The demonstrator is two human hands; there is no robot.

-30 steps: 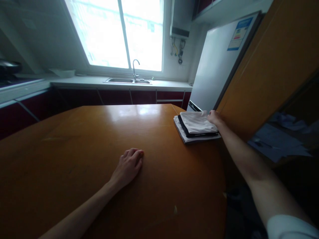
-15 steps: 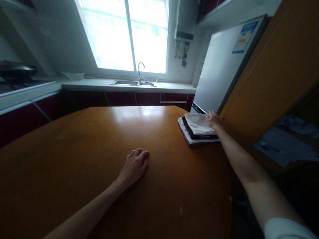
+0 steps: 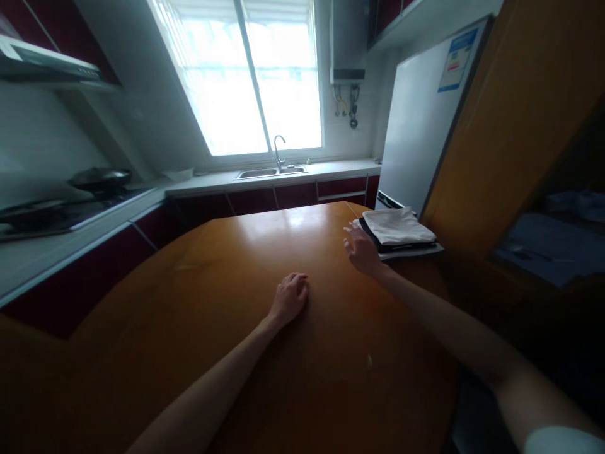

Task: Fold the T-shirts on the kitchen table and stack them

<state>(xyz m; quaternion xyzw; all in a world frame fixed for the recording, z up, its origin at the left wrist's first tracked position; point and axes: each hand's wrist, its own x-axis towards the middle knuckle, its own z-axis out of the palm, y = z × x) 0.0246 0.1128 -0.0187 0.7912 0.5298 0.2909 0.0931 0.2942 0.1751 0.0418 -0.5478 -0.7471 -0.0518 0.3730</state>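
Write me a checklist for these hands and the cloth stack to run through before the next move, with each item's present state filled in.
1. Cloth stack on the table: ok, it lies near the table's right side.
2. White top cloth folded, over the black layer: ok.
3. Layer edges lined up: not ok, the pale bottom layer juts out past the black one.
4. Right hand free of the stack: cannot tell, it overlaps the stack's left edge in this view.
5. Left hand apart from the stack: ok, it rests on the table.
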